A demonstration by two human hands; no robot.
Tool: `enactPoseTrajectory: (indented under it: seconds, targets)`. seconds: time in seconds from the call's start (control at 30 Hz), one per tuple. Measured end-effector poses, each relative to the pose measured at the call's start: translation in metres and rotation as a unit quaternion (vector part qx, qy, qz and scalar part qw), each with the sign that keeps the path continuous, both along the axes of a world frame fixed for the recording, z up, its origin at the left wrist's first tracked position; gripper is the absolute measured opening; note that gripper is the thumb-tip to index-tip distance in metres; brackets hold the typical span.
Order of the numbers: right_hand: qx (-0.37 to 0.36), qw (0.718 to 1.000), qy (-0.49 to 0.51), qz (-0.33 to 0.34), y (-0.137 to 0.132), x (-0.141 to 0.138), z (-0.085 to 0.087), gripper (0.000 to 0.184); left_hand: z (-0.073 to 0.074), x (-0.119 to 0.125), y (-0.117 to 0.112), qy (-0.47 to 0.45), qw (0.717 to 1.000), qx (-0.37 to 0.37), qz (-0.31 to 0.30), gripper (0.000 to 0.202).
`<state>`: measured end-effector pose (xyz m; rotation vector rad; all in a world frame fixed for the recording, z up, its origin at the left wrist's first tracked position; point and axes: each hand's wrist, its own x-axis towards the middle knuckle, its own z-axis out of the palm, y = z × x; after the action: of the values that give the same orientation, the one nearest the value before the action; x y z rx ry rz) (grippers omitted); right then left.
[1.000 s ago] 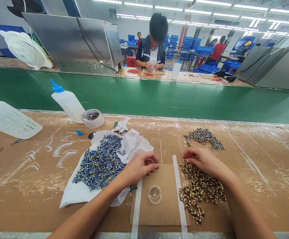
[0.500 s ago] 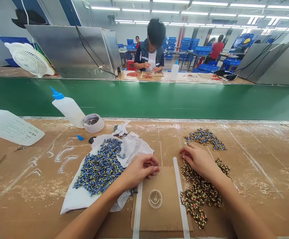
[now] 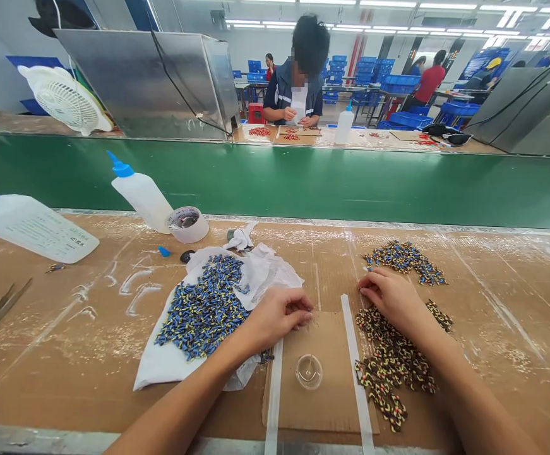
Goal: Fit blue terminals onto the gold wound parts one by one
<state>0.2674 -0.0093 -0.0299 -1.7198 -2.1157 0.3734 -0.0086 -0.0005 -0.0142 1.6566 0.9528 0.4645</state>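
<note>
My left hand (image 3: pixel 286 316) hovers over the upper part of a cardboard pad (image 3: pixel 322 404), its thumb and fingertips pinched together. Whatever may be between them is too small to make out. To its left, a heap of small blue, black and yellow pieces (image 3: pixel 203 309) lies on a white plastic bag (image 3: pixel 154 366). My right hand (image 3: pixel 391 297) has its fingertips closed at the upper edge of a pile of small dark pieces with yellow and red marks (image 3: pixel 393 360); what they hold is hidden. A small clear round dish (image 3: pixel 309 371) with a thin stick in it sits on the pad.
Behind my right hand is a smaller pile of blue and yellow pieces (image 3: pixel 405 260). Left stand a tape roll (image 3: pixel 189 226), a squeeze bottle (image 3: pixel 144 199), a lying bottle (image 3: pixel 42 227) and tweezers (image 3: pixel 4 309). Beyond the green belt (image 3: pixel 279 177) a co-worker (image 3: pixel 298 82) handles small pieces.
The camera has turned slightly, so the scene sits further right and a little higher. Both hands stay near the same places, with only small finger movements.
</note>
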Motion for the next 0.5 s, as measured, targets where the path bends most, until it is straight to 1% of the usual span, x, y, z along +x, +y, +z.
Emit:
enactPoseTrajectory:
  seconds: [0.07,0.1,0.17,0.23,0.3,0.37,0.43,0.5]
  targets:
    - [-0.031,0.995,0.091,-0.02,0.0,0.001,0.004,0.009,0.0,0.0,0.0,0.0,1.0,0.006,-0.003,0.01]
    - [-0.055,0.986,0.153,-0.025,-0.001,0.0,0.008,0.011,0.0,0.0,0.0,-0.002,1.0,0.006,-0.004,0.01]
    - [-0.108,0.956,0.273,-0.026,-0.004,-0.006,0.015,0.019,-0.001,0.0,0.0,-0.007,1.0,-0.001,-0.002,0.01]
    - [-0.15,0.922,0.355,-0.018,-0.009,-0.016,0.021,0.024,-0.002,0.0,0.0,-0.013,1.0,-0.005,0.001,0.011]
    - [-0.18,0.898,0.401,-0.011,-0.014,-0.027,0.025,0.025,-0.003,0.0,0.0,-0.014,1.0,-0.002,0.004,0.012]
    - [-0.201,0.88,0.431,-0.009,-0.018,-0.036,0.025,0.026,-0.003,-0.001,0.0,-0.015,1.0,0.004,0.003,0.013]
    - [-0.213,0.87,0.445,-0.007,-0.02,-0.042,0.023,0.027,-0.004,-0.001,0.0,-0.018,1.0,0.005,0.001,0.013]
    - [-0.214,0.867,0.449,-0.007,-0.02,-0.043,0.021,0.027,-0.004,0.0,0.0,-0.028,1.0,0.001,0.002,0.012]
